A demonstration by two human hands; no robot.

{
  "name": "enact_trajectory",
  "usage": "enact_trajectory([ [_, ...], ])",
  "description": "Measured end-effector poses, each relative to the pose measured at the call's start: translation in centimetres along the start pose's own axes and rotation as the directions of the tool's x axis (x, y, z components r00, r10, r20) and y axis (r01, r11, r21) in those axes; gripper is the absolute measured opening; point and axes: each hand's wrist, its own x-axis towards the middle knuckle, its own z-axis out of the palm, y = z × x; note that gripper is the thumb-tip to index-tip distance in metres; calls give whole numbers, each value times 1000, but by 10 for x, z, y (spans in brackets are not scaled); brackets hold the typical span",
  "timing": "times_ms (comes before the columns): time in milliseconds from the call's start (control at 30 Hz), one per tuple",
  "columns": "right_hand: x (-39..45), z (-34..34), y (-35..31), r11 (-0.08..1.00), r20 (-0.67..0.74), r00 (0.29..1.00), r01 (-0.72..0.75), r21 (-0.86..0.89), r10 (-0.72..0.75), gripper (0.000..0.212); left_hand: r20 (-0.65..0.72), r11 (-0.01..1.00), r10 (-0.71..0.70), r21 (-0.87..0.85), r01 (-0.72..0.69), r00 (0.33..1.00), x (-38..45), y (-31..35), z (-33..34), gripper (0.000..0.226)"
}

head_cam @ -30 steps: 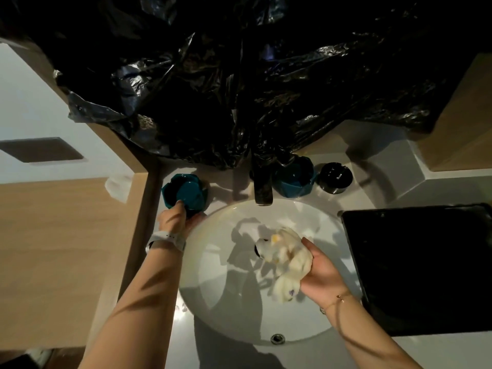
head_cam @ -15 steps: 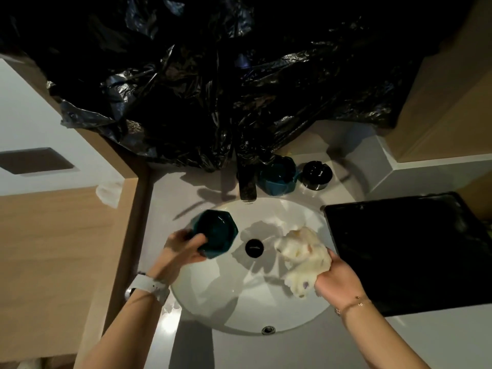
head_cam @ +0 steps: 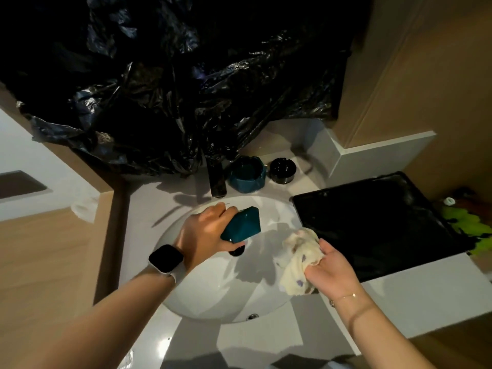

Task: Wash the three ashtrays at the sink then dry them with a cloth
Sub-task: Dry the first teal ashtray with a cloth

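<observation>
Teal ashtray (head_cam: 241,224) tipped on its side above the sink basin (head_cam: 213,296), gripped by left hand (head_cam: 206,235), fingers curled over its upper edge, thumb underneath. Drying step, probably; faucet (head_cam: 216,179) apparently not running. Next: bring cloth (head_cam: 299,258), bunched in right hand (head_cam: 331,274), to ashtray. Second teal ashtray (head_cam: 247,174), black ashtray (head_cam: 282,170) waiting behind.
</observation>
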Motion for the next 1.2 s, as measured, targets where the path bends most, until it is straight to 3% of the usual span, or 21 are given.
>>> enact_trajectory([
  [67, -1, -4, -1, 999, 47, 999, 26, -44, -24, 47, 29, 993, 74, 89, -76, 997, 6, -6, 3, 57],
  [167, -8, -2, -2, 928, -10, 987, 146, -342, -159, 35, 37, 986, 109, 122, -113, 993, 10, -7, 6, 62],
  [233, -16, 2, -6, 815, -77, 964, 170, -554, -254, 30, 21, 982, 136, 130, -138, 990, 10, -7, 10, 62],
  [300, -20, 5, -8, 766, -82, 956, 171, -619, -280, 45, 28, 995, 77, 69, -79, 997, 8, -7, 12, 59],
  [367, -16, 4, -7, 761, -42, 953, 212, -613, -299, 44, 111, 982, -139, -110, 151, 984, 6, -3, 13, 56],
  [433, -15, 10, -7, 830, 31, 969, 226, -510, -246, 39, 280, 799, -420, -336, 498, 863, 5, 4, 10, 49],
  [467, -16, 8, -9, 885, 97, 978, 208, -416, -184, 38, 382, 646, -508, -424, 635, 772, 6, 6, 11, 42],
  [500, -14, 7, -10, 937, 168, 973, 200, -286, -157, 52, 480, 469, -551, -498, 729, 682, 6, 9, 11, 36],
  [533, -13, 4, -12, 964, 253, 957, 195, -183, -145, 77, 571, 278, -554, -560, 780, 606, 4, 12, 14, 33],
  [567, -16, 8, -15, 981, 307, 940, 179, -69, -150, 83, 646, 96, -532, -596, 797, 547, 2, 16, 15, 34],
  [600, -16, 10, -14, 985, 358, 922, 171, -30, -149, 74, 696, -38, -509, -606, 795, 506, 0, 19, 17, 38],
  [633, -18, 16, -13, 956, 418, 895, 244, -165, -156, 59, 724, -123, -489, -609, 783, 486, -3, 23, 18, 44],
  [667, -20, 22, -11, 863, 439, 888, 327, -385, -140, 50, 740, -163, -472, -608, 777, 480, -5, 26, 18, 50],
  [700, -23, 28, -7, 695, 478, 870, 419, -585, -122, 47, 750, -181, -460, -603, 777, 475, -6, 30, 17, 55],
  [767, -17, 39, -5, 273, 590, 800, 594, -757, -104, 36, 780, -197, -448, -564, 802, 438, -2, 35, 16, 56],
  [833, -5, 45, -7, -119, 731, 682, 723, -680, -34, 28, 809, -214, -457, -505, 836, 371, 7, 39, 14, 54],
  [900, 10, 45, -8, -313, 805, 592, 773, -552, 44, 34, 806, -218, -484, -489, 845, 341, 17, 40, 14, 53],
  [967, 23, 41, -5, -384, 803, 593, 757, -529, 63, 32, 799, -186, -490, -487, 854, 349, 23, 40, 14, 46],
  [1033, 31, 37, 6, -370, 809, 586, 759, -536, 30, 26, 819, -166, -458, -460, 872, 345, 24, 39, 16, 39],
  [1133, 40, 33, 18, -272, 787, 614, 749, -604, -57, 24, 867, -205, -403, -398, 894, 294, 23, 37, 22, 44],
  [1200, 40, 33, 22, -150, 740, 663, 725, -673, -117, 24, 873, -201, -387, -394, 897, 297, 23, 34, 22, 49],
])
